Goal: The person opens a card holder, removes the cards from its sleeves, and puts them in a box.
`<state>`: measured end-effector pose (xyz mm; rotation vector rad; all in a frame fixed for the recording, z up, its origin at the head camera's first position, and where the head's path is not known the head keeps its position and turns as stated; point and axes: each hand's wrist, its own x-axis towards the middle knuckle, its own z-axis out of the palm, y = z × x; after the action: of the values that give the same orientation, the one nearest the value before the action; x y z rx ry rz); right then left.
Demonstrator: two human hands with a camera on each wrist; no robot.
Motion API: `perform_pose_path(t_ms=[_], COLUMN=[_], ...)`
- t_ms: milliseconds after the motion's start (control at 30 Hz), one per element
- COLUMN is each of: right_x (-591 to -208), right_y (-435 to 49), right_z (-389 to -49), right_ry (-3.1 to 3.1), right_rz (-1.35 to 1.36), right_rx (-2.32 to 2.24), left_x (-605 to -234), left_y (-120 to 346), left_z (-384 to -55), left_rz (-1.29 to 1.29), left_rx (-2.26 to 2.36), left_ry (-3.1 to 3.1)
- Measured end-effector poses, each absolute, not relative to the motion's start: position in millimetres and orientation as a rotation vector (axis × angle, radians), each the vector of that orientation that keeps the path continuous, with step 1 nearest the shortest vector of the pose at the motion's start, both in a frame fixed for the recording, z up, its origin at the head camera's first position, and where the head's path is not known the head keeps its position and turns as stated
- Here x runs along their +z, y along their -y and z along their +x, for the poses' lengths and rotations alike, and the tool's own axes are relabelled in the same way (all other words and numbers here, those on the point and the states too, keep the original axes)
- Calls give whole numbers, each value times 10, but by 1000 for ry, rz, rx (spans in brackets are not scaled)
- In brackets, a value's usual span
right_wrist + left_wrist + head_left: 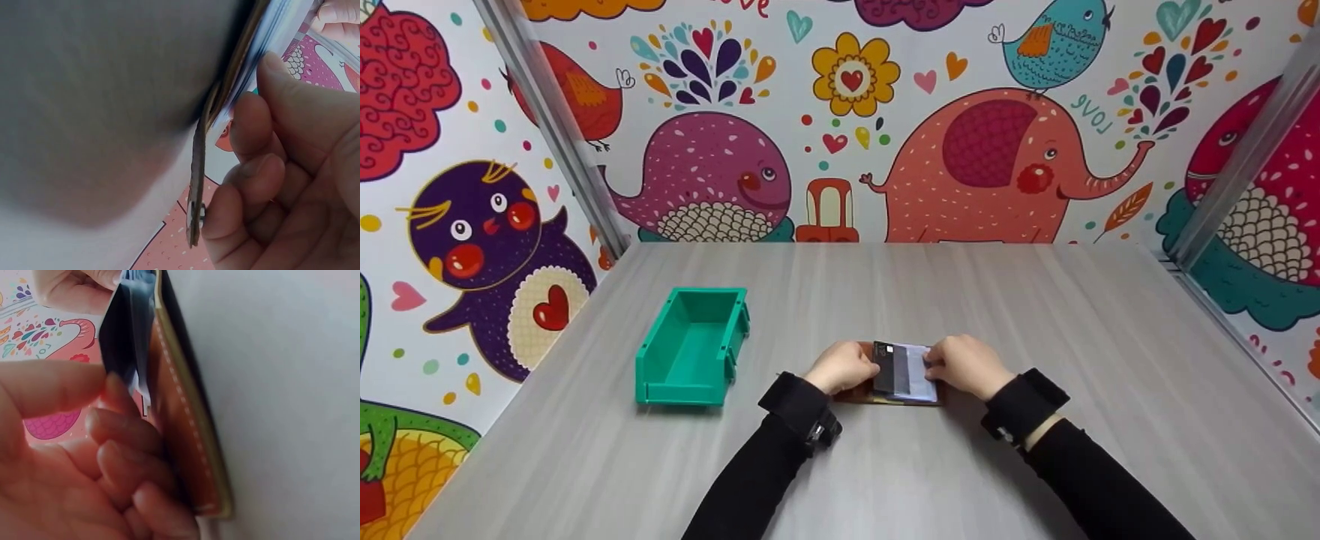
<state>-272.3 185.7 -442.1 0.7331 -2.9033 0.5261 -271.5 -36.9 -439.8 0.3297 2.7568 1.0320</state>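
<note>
A brown leather card holder (853,395) with pale stitching (185,410) lies open on the table, its stack of clear plastic sleeves (916,371) spread between my hands. On the left of the stack is a dark card (883,375). My left hand (844,367) pinches that card's near edge between thumb and index finger, its other fingers curled by the leather cover. Opposite, my right hand (969,365) pinches the outer edge of the sleeves with thumb and forefinger. A short leather strap with a metal snap (197,214) sticks out beside my right fingers.
A green plastic bin (679,394) stands on the table to the left, apart from my hands. Walls printed with cartoon animals (982,172) enclose the grey table (885,472) at the back and both sides.
</note>
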Motion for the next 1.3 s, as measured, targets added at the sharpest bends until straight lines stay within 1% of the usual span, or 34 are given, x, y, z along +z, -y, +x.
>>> perform_pose_path(t_ms=[233,1033,1300], right_x=[-4425,-4446,-4430], right_y=[-1864,-1881,-1881], right_z=[-2727,-2723,-2717], right_ry=[2899,2867,2898], right_rz=[753,778,738], right_rx=[532,546,550], left_x=[-4400,-4392,-4350], left_y=[407,428,467], left_z=[-2697,-2651,-2635], left_rz=[299,323,305], left_rx=[1098,1085,1038], left_ry=[-2746,-2816,-2862])
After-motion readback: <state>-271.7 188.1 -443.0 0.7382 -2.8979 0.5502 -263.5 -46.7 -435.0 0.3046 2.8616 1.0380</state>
